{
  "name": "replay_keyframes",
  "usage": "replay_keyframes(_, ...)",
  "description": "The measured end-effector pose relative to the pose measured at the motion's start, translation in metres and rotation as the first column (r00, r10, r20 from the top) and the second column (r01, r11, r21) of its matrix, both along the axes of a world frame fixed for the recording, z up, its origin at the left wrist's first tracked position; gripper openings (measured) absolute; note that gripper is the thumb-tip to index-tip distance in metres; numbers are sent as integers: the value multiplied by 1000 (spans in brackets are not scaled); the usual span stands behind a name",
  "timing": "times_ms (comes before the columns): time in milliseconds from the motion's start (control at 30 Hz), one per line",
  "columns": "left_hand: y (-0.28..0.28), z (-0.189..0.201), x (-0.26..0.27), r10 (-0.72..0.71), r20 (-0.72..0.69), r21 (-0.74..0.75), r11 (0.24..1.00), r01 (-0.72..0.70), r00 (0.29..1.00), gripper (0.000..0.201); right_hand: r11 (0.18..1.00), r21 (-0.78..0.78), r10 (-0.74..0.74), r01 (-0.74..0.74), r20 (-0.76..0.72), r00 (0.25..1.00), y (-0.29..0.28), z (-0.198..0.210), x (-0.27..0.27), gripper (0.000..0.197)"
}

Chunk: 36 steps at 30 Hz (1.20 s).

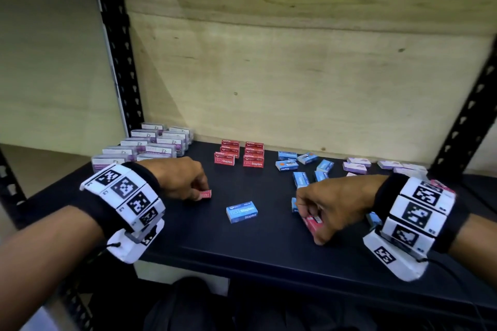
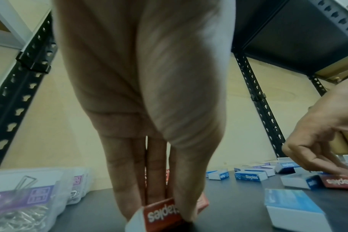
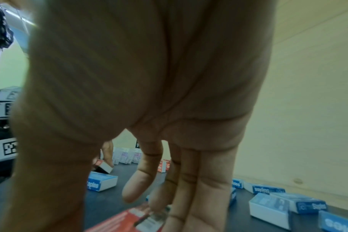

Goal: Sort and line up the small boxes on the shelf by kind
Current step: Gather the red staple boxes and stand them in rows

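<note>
On the black shelf (image 1: 242, 244) my left hand (image 1: 188, 183) pinches a small red staples box (image 1: 205, 194) between thumb and fingers, its end down on the shelf; the same red staples box (image 2: 163, 211) shows under my fingertips in the left wrist view. My right hand (image 1: 317, 212) grips another red staples box (image 1: 313, 223), which shows as a red box (image 3: 127, 219) below my fingers in the right wrist view. A lone blue staples box (image 1: 241, 212) lies between the hands. Red boxes (image 1: 239, 156) stand lined up in two columns at the back.
Clear paper-clip boxes (image 1: 145, 145) with purple labels sit in rows at the back left. Blue staples boxes (image 1: 304, 166) lie scattered at the back right, with pale purple boxes (image 1: 376, 165) beyond them. Black perforated uprights (image 1: 118, 43) and a plywood back wall (image 1: 295, 62) frame the shelf.
</note>
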<state>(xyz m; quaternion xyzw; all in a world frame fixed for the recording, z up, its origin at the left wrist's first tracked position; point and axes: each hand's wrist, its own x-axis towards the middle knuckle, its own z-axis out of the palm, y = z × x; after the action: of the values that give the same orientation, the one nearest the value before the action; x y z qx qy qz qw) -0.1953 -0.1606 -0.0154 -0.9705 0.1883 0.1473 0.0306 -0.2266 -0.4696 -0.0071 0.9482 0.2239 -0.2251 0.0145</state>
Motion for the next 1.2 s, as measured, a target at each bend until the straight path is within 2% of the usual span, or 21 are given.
replay_keyframes(167, 1, 2, 2, -5, 10, -4, 1000, 5, 1000, 30, 994, 78, 81, -83, 30, 996, 2, 4, 0, 29)
replay_keyframes(300, 0, 3, 4, 8, 31, -21, 1000, -8, 999, 28, 989, 75, 125, -127, 38, 991, 5, 3, 6, 24)
replay_keyframes(367, 0, 4, 4, 10, 47, -21, 1000, -10, 999, 29, 990, 76, 121, -123, 32, 992, 6, 3, 7, 23)
replay_keyframes(533, -2, 5, 6, 16, 43, -17, 1000, -15, 999, 32, 990, 62, 122, -125, 54, 991, 9, 2, 6, 36)
replay_keyframes(633, 0, 4, 7, 19, 24, -37, 999, -18, 1000, 33, 988, 73, 132, -137, 67, 989, 10, 0, 4, 33)
replay_keyframes(800, 2, 2, 7, 17, -12, -94, 995, -18, 1000, 44, 986, 147, 71, -76, 44, 997, 7, 7, 7, 19)
replay_keyframes(900, -1, 1, 6, -42, 11, -58, 997, 42, 999, 53, 972, 237, 8, -6, -8, 1000, 5, 12, 13, 15)
replay_keyframes(1033, 1, -1, 9, -79, 46, -46, 996, 82, 996, 42, 945, 321, -40, 61, -74, 996, 2, 11, 20, 8)
replay_keyframes(1200, 1, -4, 10, -66, 63, -43, 997, 69, 996, 39, 951, 309, -11, 25, -45, 999, 3, 11, 23, 15)
